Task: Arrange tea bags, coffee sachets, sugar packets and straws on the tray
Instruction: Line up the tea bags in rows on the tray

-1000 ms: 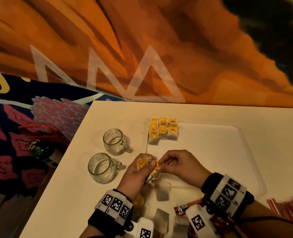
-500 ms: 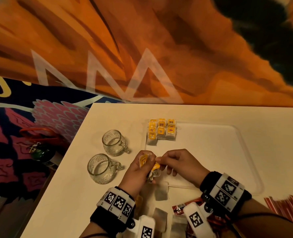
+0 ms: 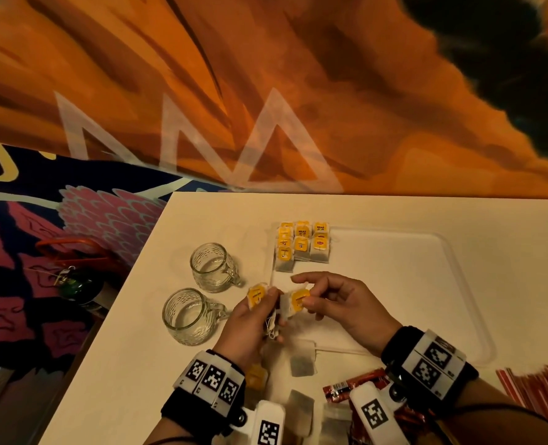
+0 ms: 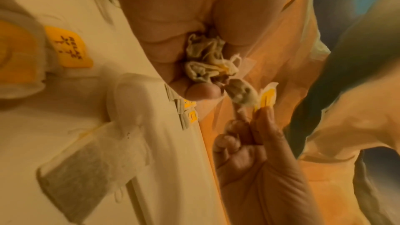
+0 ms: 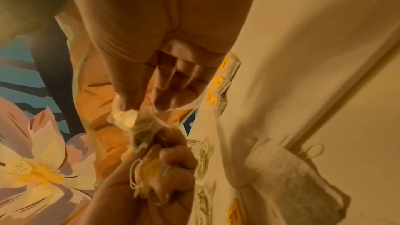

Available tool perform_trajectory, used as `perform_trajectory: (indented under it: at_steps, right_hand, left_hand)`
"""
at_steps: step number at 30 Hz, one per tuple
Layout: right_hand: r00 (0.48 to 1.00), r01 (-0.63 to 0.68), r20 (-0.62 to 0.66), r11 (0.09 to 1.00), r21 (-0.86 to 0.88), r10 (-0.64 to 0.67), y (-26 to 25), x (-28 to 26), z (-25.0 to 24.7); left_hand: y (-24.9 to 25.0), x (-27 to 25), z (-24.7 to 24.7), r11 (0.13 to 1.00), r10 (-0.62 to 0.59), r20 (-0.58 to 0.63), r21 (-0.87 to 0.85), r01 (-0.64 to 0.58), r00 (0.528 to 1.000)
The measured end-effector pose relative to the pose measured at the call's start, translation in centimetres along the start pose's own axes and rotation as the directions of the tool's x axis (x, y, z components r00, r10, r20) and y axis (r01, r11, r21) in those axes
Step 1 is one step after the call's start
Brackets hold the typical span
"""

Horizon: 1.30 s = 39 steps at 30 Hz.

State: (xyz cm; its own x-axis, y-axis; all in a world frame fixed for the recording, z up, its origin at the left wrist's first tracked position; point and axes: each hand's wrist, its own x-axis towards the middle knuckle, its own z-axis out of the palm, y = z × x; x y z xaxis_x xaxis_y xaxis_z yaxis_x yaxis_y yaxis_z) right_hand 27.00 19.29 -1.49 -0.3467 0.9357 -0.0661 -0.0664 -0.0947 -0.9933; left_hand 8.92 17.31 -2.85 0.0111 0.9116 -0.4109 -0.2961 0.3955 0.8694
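— Two hands meet just above the near left corner of the tray [image 3: 452, 316]. What is each one doing?

— Nearest, the left hand [image 3: 250, 329] has its fingers curled round a bunch of tea bags [image 4: 205, 62], strings hanging loose below the fist; one yellow tag [image 3: 256, 294] sticks up past its thumb. The right hand [image 3: 340, 305] pinches a single tea bag [image 3: 295, 305] by its yellow tag between thumb and middle fingers, forefinger stretched out over it. That bag's lower end reaches to the left hand's bunch.

— And round about them?

— By the wrists, loose tea bags [image 3: 303, 362] lie on the white surface [image 3: 131, 364], with red coffee sachets [image 3: 353, 385] under the right wrist and red straws [image 3: 536, 390] at the near right edge. Left of the hands stand two glass mugs [image 3: 192, 316], one behind the other. Farther off, in the tray's far left corner, arranged tea bags [image 3: 303, 244] lie in overlapping rows, yellow tags up.

— Anything changed from a second ago?

— Both hands were then closed together over the bunch. Now they have drawn apart, the right hand has opened somewhat, and one bag is pulled out sideways. The rows in the corner are as they were.
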Motion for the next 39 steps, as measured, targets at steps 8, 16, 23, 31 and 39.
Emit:
perform_trajectory:
  at_steps: [8,16,23,31,39]
  right_hand:
    - [0.995,0.037,-0.094,0.996,0.076,-0.030,-0.3,0.4,-0.1]
    - [0.990,0.010,-0.142,1.000,-0.019,-0.013,0.1,0.4,0.2]
    - [0.984,0.121,-0.040,0.823,-0.555,-0.171,-1.0,1.0,-1.5]
    - [0.969,-0.197,-0.030,0.697,-0.689,0.244,2.2,5.4,-3.8]
    - [0.938,-0.313,-0.332,0.665,-0.679,0.102,3.1,11.2,-4.6]
  left_hand:
    - [-0.3,0.1,-0.5,0.936,0.213,0.012,0.284,-0.208,0.977]
    - [-0.2,0.1,0.4,0.878,0.277,0.141,0.366,-0.309,0.951]
    - [-0.3,0.7,-0.2,0.863,0.261,0.149,0.408,-0.299,0.954]
    - [-1.1,1.0,-2.4,0.936,0.105,-0.114,0.346,-0.059,0.988]
    - [-0.4,1.2,-2.3,0.973,-0.042,-0.106,0.220,0.065,0.993]
